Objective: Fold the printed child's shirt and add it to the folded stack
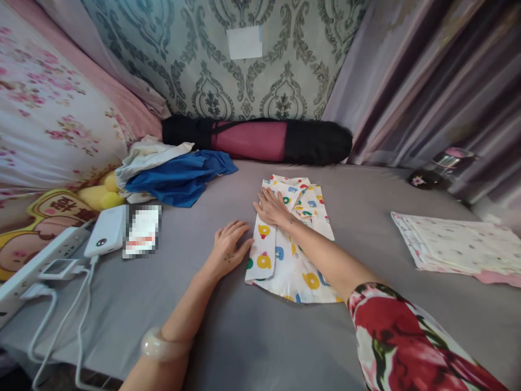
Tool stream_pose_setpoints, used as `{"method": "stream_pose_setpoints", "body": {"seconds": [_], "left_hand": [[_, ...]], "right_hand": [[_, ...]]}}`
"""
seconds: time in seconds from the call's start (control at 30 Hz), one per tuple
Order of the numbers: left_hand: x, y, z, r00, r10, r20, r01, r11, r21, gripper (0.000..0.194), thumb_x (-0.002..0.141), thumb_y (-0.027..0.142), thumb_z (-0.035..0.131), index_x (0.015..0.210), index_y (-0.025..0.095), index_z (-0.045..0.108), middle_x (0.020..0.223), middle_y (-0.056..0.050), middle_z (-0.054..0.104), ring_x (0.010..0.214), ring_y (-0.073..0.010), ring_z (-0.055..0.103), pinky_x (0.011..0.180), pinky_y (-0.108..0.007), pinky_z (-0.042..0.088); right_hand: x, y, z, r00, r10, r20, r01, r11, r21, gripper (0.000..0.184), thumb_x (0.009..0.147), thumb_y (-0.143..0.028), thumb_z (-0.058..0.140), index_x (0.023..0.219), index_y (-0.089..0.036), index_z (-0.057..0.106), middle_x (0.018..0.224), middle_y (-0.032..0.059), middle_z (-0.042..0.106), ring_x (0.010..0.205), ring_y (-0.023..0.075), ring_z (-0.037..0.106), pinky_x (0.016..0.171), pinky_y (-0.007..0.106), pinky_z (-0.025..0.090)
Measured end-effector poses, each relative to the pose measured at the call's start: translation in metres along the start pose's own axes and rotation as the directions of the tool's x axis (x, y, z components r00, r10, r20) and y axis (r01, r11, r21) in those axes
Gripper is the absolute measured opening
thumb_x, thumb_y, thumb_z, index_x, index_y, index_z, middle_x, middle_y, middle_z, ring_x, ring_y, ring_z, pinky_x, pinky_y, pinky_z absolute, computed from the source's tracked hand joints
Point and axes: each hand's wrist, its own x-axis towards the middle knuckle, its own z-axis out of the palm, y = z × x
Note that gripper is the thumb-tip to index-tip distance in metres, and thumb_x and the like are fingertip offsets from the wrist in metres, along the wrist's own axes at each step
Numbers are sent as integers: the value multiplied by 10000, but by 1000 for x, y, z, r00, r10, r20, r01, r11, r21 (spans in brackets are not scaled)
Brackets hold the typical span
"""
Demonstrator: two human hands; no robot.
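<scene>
In the head view, one white cotton shirt with coloured duck-like prints (pixel 299 255) lies partly folded mid-sheet on the grey fabric surface (pixel 228 336). Two bare hands reach in. The right hand (pixel 272 208), forearm slanting across the shirt, lies palm down on its upper left part, fingers slightly spread, gripping nothing. The left hand (pixel 233 247), fingers loosely curved and thumb apart, holds nothing beside the shirt's left edge. One black-and-maroon long fabric bag (pixel 252 140) lies behind.

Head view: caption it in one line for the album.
Right hand flat on a partly folded printed garment, left hand by its edge, over a grey sheet.
</scene>
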Motion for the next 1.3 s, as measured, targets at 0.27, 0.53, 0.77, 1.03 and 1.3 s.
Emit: {"method": "stream_pose_setpoints", "body": {"seconds": [0.27, 0.53, 0.77, 1.03, 1.3], "left_hand": [[-2, 1, 0, 999, 5, 47, -5, 1000, 2, 433, 897, 497, 486, 1247, 260, 576, 1404, -103, 525, 1356, -319, 389, 1090, -519, 272], [-3, 11, -3, 988, 50, 144, -46, 998, -33, 523, 855, 561, 536, 1296, 280, 548, 1434, -91, 495, 1392, -336, 326, 1103, -541, 249], [-4, 13, 0, 969, 76, 233, -74, 997, -16, 722, 767, 653, 610, 1388, 309, 478, 1480, -91, 439, 1409, -372, 273, 1113, -582, 205], [-7, 5, 5, 952, 140, 271, -152, 988, 26, 802, 740, 691, 611, 1435, 345, 409, 1538, -71, 347, 1429, -363, 227, 1132, -569, 168], [-5, 9, 2, 961, 107, 257, -121, 992, 37, 741, 764, 681, 597, 1397, 321, 463, 1515, -70, 386, 1419, -341, 263, 1130, -560, 212]], "right_hand": [[-4, -3, 1, 999, 2, -35, -2, 1000, -14, 610, 977, -435, 213, 1482, -114, 330, 1580, 121, 228, 1455, 270, 152, 1155, 534, 74], [-8, 0, -11, 999, -9, 50, 4, 995, 101, 631, 983, -474, 182, 1514, -142, 260, 1596, 104, 177, 1471, 239, 93, 1171, 499, 37], [-14, 23, -24, 984, 160, -84, -159, 987, 10, 621, 990, -451, 207, 1507, -113, 272, 1592, 135, 177, 1470, 270, 80, 1161, 528, 10], [-11, 35, -12, 977, 202, -72, -204, 979, -28, 627, 985, -461, 184, 1492, -113, 311, 1581, 140, 214, 1456, 277, 144, 1155, 539, 70], [-10, 35, -16, 975, 221, 6, -220, 975, -6, 639, 984, -484, 182, 1512, -135, 263, 1603, 113, 139, 1470, 257, 78, 1163, 517, 36]]}}
